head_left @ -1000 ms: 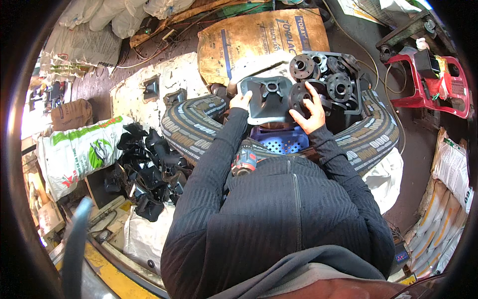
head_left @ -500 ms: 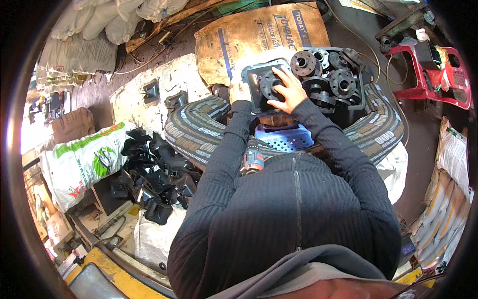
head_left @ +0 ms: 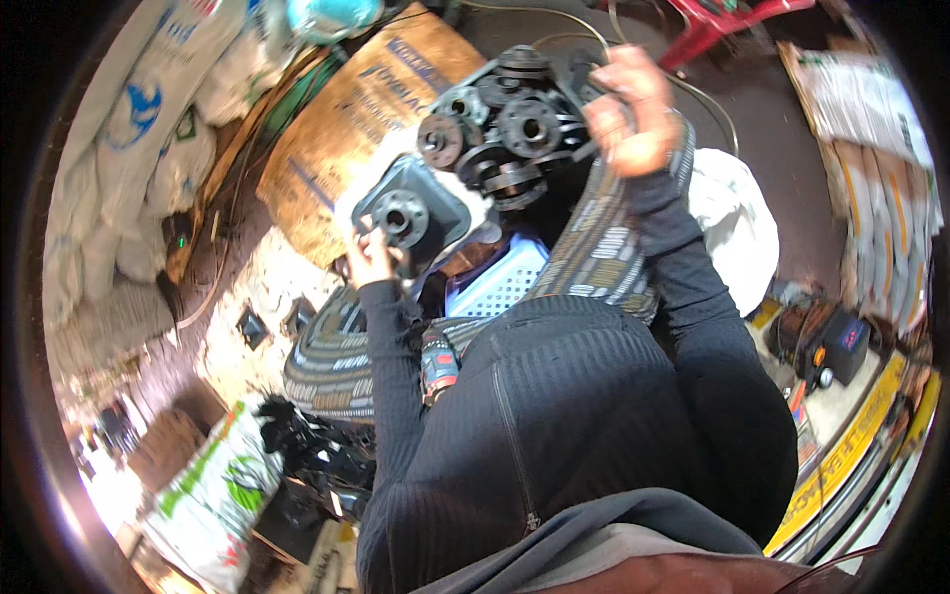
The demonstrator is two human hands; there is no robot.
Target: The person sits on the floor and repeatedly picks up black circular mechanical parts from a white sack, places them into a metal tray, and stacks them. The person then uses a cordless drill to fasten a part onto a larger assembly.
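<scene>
A dark square tray-like part (head_left: 442, 188) with rounded corners lies between my knees, tilted. A black round flange (head_left: 401, 220) with a central hole and small bolt holes sits in its near left corner. My left hand (head_left: 370, 259) is closed at that corner, its fingers against the tray's edge and the flange. Off to the right, my right hand (head_left: 633, 114) is raised beside a bin of similar black flanges (head_left: 527, 127). Motion smears its fingers, and whether anything is in them cannot be made out.
A light blue perforated basket (head_left: 500, 282) and a cordless drill (head_left: 437, 364) are close to my lap. Flattened brown paper sacking (head_left: 346, 129) lies ahead. Black plastic pieces (head_left: 317, 445) are heaped at left, near a white-green sack (head_left: 218, 495). A red plastic chair (head_left: 717, 28) stands far right.
My right hand has left the flange in the square part and swung right, past the bin. My left hand stays at the part's edge. The whole view has turned to the right.
</scene>
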